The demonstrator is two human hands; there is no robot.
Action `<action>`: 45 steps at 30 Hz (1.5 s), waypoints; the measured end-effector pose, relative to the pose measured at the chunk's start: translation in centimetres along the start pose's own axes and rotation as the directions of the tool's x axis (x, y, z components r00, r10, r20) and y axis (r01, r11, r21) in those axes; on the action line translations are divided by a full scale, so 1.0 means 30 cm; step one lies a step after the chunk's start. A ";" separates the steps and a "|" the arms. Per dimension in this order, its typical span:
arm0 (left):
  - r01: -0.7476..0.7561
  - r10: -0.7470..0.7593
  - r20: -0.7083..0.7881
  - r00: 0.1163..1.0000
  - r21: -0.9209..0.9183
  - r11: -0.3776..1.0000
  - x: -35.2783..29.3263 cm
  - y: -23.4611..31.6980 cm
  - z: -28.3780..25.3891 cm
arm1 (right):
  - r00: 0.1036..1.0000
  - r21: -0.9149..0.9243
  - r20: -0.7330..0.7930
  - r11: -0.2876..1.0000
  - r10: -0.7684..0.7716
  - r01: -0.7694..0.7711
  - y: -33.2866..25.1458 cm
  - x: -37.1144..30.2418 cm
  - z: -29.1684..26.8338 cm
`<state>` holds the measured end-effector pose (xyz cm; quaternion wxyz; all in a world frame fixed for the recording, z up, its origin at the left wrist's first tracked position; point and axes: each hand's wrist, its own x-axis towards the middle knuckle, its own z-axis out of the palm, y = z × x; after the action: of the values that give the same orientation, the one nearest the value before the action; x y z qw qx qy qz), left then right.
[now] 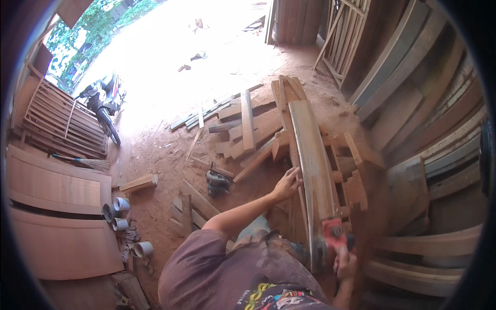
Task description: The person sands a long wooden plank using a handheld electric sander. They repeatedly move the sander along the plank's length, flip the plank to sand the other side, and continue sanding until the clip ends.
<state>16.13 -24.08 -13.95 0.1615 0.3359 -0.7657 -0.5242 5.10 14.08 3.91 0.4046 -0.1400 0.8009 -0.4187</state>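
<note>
A person in a dark shirt grips a red power tool at the lower right of the frame, the fingers of the right hand closed around its handle. The tool sits at the near end of a long, pale plank, which stretches from the upper centre of the frame down to the lower right. The left hand, near the centre, reaches to the plank's left edge with its fingers partly extended and slightly bent, not wrapped around the board; whether the thumb touches the wood cannot be told. Timber pieces lie beside the plank on its right, while loose boards are heaped to its left, at the upper centre. A dark power tool rests on the dusty floor left of the outstretched arm. White pots and wooden panels line the left side, a motorcycle stands at the upper left, and stacked planks fill the right.
</note>
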 end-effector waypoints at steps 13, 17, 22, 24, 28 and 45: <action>0.079 -0.079 -0.027 0.997 0.015 0.997 -0.014 0.000 0.125 | 0.996 0.093 -0.072 0.994 -0.056 0.062 -0.283 0.261 0.166; 0.076 -0.074 -0.041 0.996 0.031 0.997 -0.019 0.005 0.126 | 0.987 0.064 0.045 0.986 -0.154 0.151 -0.548 0.708 0.275; 0.092 -0.093 -0.026 0.995 -0.025 0.995 0.009 0.051 0.103 | 0.997 0.046 0.042 0.997 -0.063 0.061 -0.776 0.943 0.337; 0.061 -0.062 -0.047 0.997 -0.028 0.998 0.035 0.039 0.094 | 0.994 0.092 0.055 0.992 -0.090 0.084 -0.722 0.871 0.305; 0.064 -0.067 -0.083 0.994 -0.033 0.997 0.030 -0.080 0.124 | 0.985 0.092 0.111 0.988 -0.134 0.124 -0.433 0.589 0.203; -0.008 0.009 -0.044 0.999 0.019 1.000 0.023 -0.135 0.085 | 0.994 0.084 -0.074 0.994 0.081 -0.075 -0.056 -0.026 0.062</action>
<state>15.50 -23.69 -18.73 0.1774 0.3455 -0.7682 -0.5090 6.83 12.45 5.04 0.3946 -0.0757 0.8031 -0.4400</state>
